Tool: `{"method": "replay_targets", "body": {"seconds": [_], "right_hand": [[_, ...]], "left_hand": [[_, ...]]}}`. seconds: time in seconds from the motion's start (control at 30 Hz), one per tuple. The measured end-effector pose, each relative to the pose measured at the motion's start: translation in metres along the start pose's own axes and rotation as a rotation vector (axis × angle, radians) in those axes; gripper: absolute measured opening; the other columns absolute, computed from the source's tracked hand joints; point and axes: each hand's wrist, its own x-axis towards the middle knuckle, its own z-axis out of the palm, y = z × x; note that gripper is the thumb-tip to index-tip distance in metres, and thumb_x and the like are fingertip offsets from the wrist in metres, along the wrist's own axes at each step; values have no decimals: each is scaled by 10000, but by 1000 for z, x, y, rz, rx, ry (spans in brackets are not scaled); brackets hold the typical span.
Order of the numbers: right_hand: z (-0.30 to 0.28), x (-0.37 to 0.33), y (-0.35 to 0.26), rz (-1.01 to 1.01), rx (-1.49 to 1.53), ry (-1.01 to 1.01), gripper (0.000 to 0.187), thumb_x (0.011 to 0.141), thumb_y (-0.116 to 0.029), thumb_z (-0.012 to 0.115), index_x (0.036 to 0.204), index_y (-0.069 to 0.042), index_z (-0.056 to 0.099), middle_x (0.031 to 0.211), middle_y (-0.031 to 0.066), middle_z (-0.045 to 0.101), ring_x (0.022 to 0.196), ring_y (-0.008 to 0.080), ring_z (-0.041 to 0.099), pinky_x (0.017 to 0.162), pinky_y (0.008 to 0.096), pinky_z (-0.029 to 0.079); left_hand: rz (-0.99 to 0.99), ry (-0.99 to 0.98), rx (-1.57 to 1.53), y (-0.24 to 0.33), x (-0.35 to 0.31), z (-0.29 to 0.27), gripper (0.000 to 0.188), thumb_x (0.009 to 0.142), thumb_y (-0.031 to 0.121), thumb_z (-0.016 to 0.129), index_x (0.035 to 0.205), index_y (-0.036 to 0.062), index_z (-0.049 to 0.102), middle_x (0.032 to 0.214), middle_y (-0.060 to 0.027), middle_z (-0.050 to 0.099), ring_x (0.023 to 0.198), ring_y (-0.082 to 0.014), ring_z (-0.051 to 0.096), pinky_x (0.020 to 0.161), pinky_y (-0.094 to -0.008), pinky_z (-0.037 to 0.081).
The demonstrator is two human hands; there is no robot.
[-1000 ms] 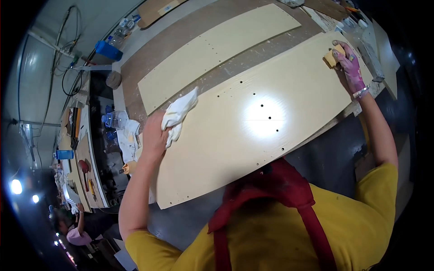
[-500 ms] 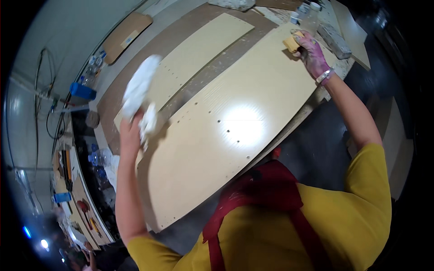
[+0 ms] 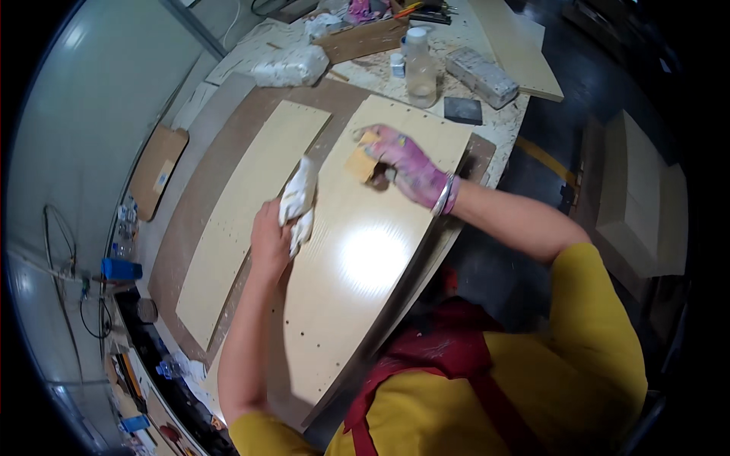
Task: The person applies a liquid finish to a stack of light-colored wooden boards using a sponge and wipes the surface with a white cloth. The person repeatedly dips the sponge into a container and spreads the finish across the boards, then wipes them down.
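Observation:
A long cream panel (image 3: 327,300) with a row of small drilled holes lies on the worktable in front of me. My right hand (image 3: 411,167), in a stained pink glove, grips a small yellow-orange pad (image 3: 360,162) over the panel's far part. Whether that pad is sponge or folded abrasive, I cannot tell. Bare and closed, my left hand (image 3: 270,239) holds a crumpled white cloth (image 3: 299,191) at the panel's left edge. A narrower cream panel (image 3: 243,194) lies to the left, beside a gap.
Past the panel's far end stand a clear bottle (image 3: 420,76), a small white bottle (image 3: 397,65), a dark flat block (image 3: 463,110) and a grey-white wrapped block (image 3: 482,76). A plastic-wrapped bundle (image 3: 291,67) lies at the back. Boxes (image 3: 639,201) stand on the right.
My left hand has brought the cloth rightward to the panel's edge. My right hand has drawn back from the far right corner, inward over the panel. The view has shifted, too.

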Motion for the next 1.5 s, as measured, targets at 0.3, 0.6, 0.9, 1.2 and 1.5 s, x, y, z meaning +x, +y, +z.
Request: {"method": "replay_targets", "body": {"seconds": [0.3, 0.6, 0.9, 1.2, 1.5], "right_hand": [[-43, -55, -15, -46, -71, -7, 395, 878, -93, 590, 1243, 21, 490, 1203, 63, 527, 1110, 106, 487, 987, 266, 391], [-109, -49, -57, -425, -147, 185, 311, 917, -165, 529, 1208, -55, 531, 1055, 63, 603, 894, 144, 619, 724, 236, 507], [-174, -6, -94, -269, 266, 254, 355, 979, -252, 444, 1291, -95, 508, 1092, 46, 611, 917, 155, 597, 739, 284, 490], [-162, 48, -37, -134, 56, -236, 442, 954, -223, 522, 1355, -49, 456, 1272, 40, 549, 1136, 151, 533, 932, 307, 436], [-165, 52, -23, -48, -96, -150, 496, 963, -202, 512, 1412, -42, 376, 1325, 73, 495, 1185, 158, 491, 982, 299, 404]], "left_hand": [[92, -8, 110, 63, 205, 114, 237, 870, 190, 607, 1039, 40, 534, 940, -214, 594, 876, -419, 578, 738, -501, 456], [-35, 129, 111, 65, 237, 99, 214, 842, 142, 541, 1047, 90, 573, 958, -177, 641, 888, -365, 612, 766, -478, 465], [178, -167, 158, 219, 90, 121, 569, 795, 286, 659, 1316, 116, 504, 1370, -211, 403, 1278, -410, 363, 942, -624, 360], [295, 269, 500, 231, 2, 118, 176, 782, 236, 589, 945, 179, 623, 1149, -101, 577, 979, -258, 569, 752, -408, 475], [-314, 279, 942, 171, -259, 34, 470, 819, 170, 548, 1281, 253, 569, 1283, -80, 518, 1153, -262, 514, 903, -432, 430]]}}
